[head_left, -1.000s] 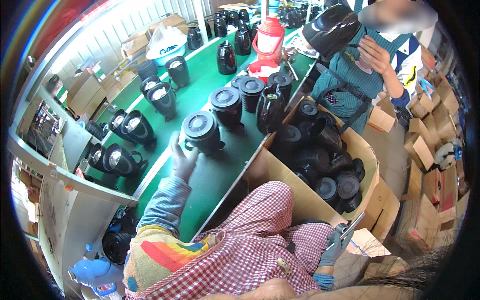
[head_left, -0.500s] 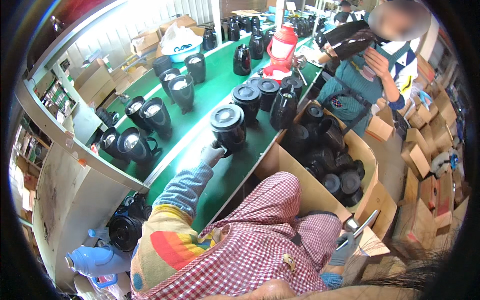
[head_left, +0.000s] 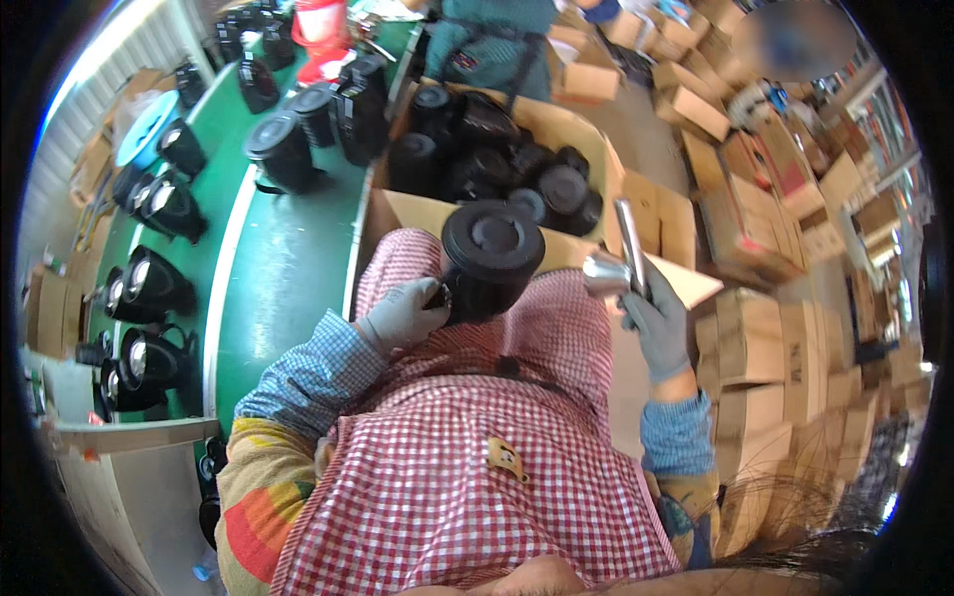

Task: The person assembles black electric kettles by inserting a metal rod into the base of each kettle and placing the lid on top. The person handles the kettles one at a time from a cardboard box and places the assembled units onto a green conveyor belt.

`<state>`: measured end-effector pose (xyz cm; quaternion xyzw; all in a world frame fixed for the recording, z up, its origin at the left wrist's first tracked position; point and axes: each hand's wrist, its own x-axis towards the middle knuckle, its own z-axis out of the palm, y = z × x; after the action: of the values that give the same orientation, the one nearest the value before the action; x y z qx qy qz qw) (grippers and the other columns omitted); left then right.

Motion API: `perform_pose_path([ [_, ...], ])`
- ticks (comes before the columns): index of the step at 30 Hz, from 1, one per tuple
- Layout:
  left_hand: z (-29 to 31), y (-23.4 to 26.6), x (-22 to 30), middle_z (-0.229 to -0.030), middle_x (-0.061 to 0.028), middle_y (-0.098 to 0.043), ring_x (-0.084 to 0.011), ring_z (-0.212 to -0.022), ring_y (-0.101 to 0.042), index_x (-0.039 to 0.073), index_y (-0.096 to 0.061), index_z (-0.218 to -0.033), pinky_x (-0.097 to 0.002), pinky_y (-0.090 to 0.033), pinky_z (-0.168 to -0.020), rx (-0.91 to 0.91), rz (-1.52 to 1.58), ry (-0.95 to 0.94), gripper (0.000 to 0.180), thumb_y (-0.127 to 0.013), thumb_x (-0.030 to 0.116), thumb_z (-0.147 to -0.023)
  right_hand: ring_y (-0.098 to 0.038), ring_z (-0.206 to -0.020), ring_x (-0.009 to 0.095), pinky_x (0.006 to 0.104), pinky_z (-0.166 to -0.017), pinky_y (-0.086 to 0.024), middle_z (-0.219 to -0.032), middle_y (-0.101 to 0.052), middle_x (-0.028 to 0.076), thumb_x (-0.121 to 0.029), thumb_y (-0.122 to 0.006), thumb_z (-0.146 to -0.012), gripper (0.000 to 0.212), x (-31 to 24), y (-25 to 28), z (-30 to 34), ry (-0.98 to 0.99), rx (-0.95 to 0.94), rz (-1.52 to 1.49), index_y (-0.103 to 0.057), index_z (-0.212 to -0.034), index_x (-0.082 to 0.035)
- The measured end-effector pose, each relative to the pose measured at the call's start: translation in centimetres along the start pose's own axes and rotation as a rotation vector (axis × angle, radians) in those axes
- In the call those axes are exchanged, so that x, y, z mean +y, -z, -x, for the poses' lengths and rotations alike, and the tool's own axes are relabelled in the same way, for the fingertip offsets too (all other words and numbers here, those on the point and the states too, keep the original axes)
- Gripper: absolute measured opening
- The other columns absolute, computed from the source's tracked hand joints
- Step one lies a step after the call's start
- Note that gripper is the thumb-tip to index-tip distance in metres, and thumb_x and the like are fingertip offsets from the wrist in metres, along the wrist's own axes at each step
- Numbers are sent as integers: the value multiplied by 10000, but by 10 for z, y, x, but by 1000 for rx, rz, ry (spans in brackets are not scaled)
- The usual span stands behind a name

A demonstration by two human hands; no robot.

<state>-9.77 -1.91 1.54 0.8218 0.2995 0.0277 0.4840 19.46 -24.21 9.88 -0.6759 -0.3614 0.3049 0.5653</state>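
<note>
Your left hand [head_left: 405, 316], in a grey glove, sits just off centre toward nine o'clock, its fingers closed around the side handle of a black lidded jug [head_left: 487, 283]. That jug is up in front of you, a touch above the middle of your view toward twelve, held over your lap with its round lid [head_left: 494, 235] facing you.

Your right hand [head_left: 656, 323], gloved in grey too, is out at three o'clock, clamped on a shiny metal tool [head_left: 633, 248] — its bar points up toward one, and its rounded metal head sticks out to the left. Tool and jug are apart.

Past the jug, between twelve and one, an open carton [head_left: 404, 212] is heaped with black jugs and lids. The green tabletop [head_left: 288, 258] runs along your ten o'clock side; a black jug [head_left: 283, 149] with a lid stands on it at eleven, near others, and darker vessels [head_left: 157, 283] line its far edge at nine. A person in green [head_left: 492, 45] is at twelve, beyond the carton. Stacked cardboard boxes [head_left: 750, 338] fill three o'clock, and your checked apron [head_left: 467, 477] spreads across six.
</note>
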Motion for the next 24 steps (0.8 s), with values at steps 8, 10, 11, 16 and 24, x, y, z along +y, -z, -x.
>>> perform_pose_path([
  [8, -9, -59, -3, -948, -257, -686, -419, -913, -682, -35, -632, -1077, -487, -538, -805, -372, -283, -124, 416, -688, 336, -896, -522, -679, 53, 204, -595, -462, -1025, -661, 36, -67, -654, -916, 547, 34, -8, -35, -173, -341, 40, -526, -1444, -7],
  [10, -18, -37, 20, -968, -248, -696, -404, -926, -689, -16, -647, -1090, -477, -546, -812, -444, -354, -94, 403, -686, 334, -894, -546, -712, 60, 212, -631, -485, -1072, -676, 47, -79, -670, -916, 549, 35, -12, -50, -206, -416, 96, -529, -1442, -7],
  [11, -23, -26, 34, -984, -243, -703, -395, -943, -694, -3, -656, -1098, -470, -552, -824, -467, -419, -77, 392, -688, 328, -891, -610, -790, 100, 247, -716, -527, -1118, -693, 73, -84, -667, -921, 537, 29, -13, -57, -213, -436, 149, -535, -1436, -10],
  [16, -87, 42, 63, -1088, -211, -702, -354, -980, -700, -2, -656, -1169, -421, -554, -862, 305, -163, -457, 283, -679, 114, -911, -688, -940, 174, 311, -818, -549, -1224, -696, 155, -151, -647, -938, 510, 34, -11, -96, -163, -596, 386, -546, -1422, -25],
  [24, -183, 30, 31, -1084, -184, -707, -324, -1010, -695, -5, -674, -1172, -378, -556, -878, -270, -40, -597, 247, -652, 96, -948, -656, -877, 430, 479, -771, -518, -956, -670, 229, -234, -552, -969, 262, 28, -30, -119, 57, -667, 597, -563, -1140, -36],
])
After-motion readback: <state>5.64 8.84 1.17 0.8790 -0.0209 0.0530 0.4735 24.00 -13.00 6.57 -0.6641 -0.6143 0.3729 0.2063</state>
